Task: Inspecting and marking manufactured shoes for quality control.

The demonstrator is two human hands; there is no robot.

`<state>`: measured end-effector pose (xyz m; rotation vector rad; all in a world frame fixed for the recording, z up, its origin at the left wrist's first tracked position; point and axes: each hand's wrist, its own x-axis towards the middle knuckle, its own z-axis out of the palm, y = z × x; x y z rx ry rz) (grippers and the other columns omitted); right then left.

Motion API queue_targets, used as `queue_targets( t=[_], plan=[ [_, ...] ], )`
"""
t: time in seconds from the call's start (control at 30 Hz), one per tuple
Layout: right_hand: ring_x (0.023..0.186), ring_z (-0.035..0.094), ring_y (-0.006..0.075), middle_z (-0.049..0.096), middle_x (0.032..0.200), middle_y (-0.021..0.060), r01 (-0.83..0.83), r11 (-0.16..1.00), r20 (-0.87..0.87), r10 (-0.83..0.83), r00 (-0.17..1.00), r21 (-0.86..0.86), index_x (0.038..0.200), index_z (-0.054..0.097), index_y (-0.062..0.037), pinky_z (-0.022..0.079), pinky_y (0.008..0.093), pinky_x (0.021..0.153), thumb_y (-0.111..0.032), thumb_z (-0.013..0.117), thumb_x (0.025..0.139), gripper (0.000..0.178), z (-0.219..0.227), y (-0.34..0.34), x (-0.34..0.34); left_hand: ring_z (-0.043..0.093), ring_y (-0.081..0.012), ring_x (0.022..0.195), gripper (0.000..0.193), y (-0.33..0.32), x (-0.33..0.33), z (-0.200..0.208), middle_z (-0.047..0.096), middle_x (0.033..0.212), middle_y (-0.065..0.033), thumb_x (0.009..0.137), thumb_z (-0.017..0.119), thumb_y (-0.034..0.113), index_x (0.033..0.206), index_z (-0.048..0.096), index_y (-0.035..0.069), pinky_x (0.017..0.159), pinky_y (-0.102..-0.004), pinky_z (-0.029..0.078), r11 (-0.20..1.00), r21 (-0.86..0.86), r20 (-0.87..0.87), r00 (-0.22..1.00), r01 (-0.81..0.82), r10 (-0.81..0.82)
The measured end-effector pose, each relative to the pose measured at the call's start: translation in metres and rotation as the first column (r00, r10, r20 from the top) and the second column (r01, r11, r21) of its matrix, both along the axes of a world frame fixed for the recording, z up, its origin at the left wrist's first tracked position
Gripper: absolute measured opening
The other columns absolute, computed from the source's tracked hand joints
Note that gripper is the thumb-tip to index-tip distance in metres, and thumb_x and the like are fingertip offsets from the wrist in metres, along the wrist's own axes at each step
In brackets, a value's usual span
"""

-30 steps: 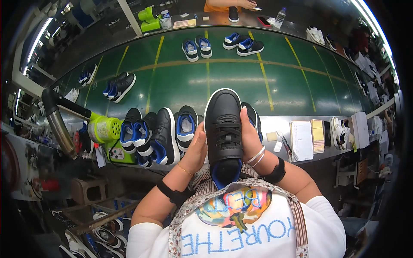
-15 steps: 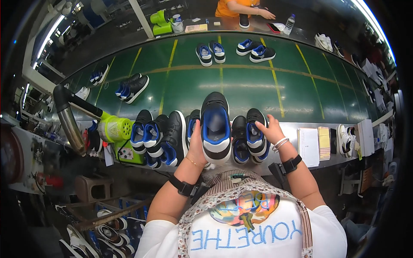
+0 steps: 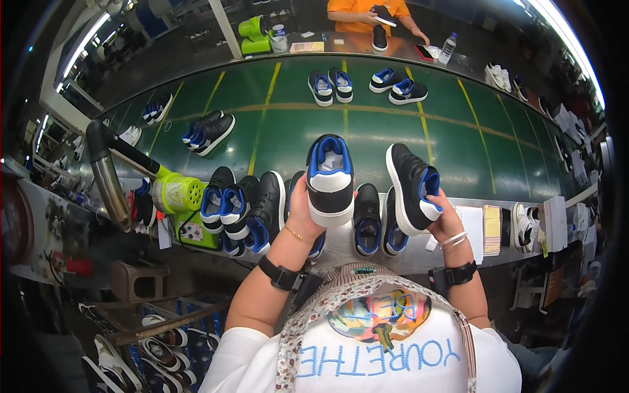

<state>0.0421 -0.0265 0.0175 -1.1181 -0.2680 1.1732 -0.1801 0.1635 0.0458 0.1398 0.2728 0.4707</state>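
Note:
My left hand (image 3: pixel 303 213) grips a black sneaker (image 3: pixel 331 190) with a white heel and blue lining, its heel turned toward me and pale paper stuffed inside. In my right hand (image 3: pixel 447 219) is a second black sneaker (image 3: pixel 414 187), tilted, its white sole facing left and my fingers round its heel. Both are raised over the near metal ledge. Beneath and between them stand black sneakers (image 3: pixel 367 223) with blue insoles. To the left of my left hand, several more black sneakers (image 3: pixel 265 203) are packed close together, partly stacked.
Across the green conveyor belt (image 3: pixel 288 141) with yellow lines lie pairs of sneakers (image 3: pixel 331 87). A lime-green hot-air blower (image 3: pixel 177 195) stands left; notepads (image 3: pixel 491 229) and white shoes (image 3: pixel 522 219) lie right. Opposite, a person in orange (image 3: pixel 367 16) holds a shoe. A shoe rack (image 3: pixel 164 340) stands lower left.
My right hand has lifted a sneaker off the ledge and moved right with it. The sneaker in my left hand has tipped, heel toward me. The person opposite has raised a shoe.

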Motion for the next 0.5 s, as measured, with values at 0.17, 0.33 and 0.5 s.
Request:
queue_targets(
  t=[0.17,0.33,0.5],
  plan=[
    [0.109,0.051,0.0283,0.047,0.125,0.0176,0.146,0.900,-0.314,-0.010,0.949,0.410,0.130,0.036,-0.0029,0.043,0.0391,0.093,-0.052,0.037,0.089,0.064,0.064,-0.003,-0.038,0.055,-0.0350,0.099,0.050,0.006,0.002,0.005,0.055,0.112,-0.0193,0.089,0.023,0.036,0.118,0.047,0.002,0.090,-0.0504,0.042,1.000,-0.001,0.029,0.999,0.021,-0.021],
    [0.100,0.055,0.0280,0.054,0.115,0.0139,0.068,0.939,-0.442,0.094,0.892,0.337,0.124,0.042,-0.0054,0.046,0.0419,0.087,-0.051,0.030,0.091,0.058,0.034,0.029,-0.055,0.053,-0.0350,0.104,0.051,0.004,0.014,0.003,0.054,0.114,-0.0183,0.092,0.023,0.039,0.119,0.046,0.003,0.092,-0.0511,0.041,0.994,0.060,0.064,0.993,0.093,-0.097],
    [0.094,0.058,0.0299,0.058,0.105,0.0162,0.147,0.947,-0.632,0.070,0.772,0.284,0.114,0.051,-0.0052,0.048,0.0408,0.084,-0.044,0.034,0.091,0.048,0.032,0.054,-0.066,0.053,-0.0337,0.103,0.043,-0.003,0.013,0.001,0.055,0.112,-0.0147,0.092,0.030,0.034,0.116,0.050,0.006,0.091,-0.0480,0.042,0.995,-0.066,-0.044,0.996,0.073,-0.076]
  ],
)
